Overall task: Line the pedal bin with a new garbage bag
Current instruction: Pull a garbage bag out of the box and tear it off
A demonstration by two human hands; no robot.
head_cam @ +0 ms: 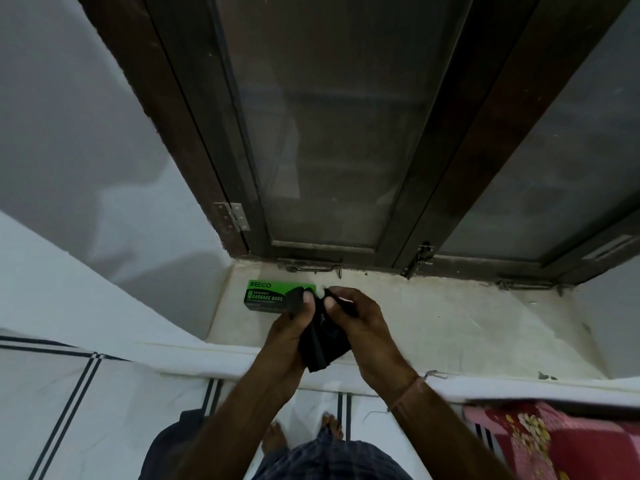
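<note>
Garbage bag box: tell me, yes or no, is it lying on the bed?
No, the green garbage bag box lies on the window sill, beyond both hands.

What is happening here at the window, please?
A person stands at a window sill and holds a folded black garbage bag in both hands. The left hand and the right hand pinch its top edge with the fingers, as if to pull it open. A green box of garbage bags lies on the sill just behind the hands. No pedal bin is in view, so lining it has not begun.
</note>
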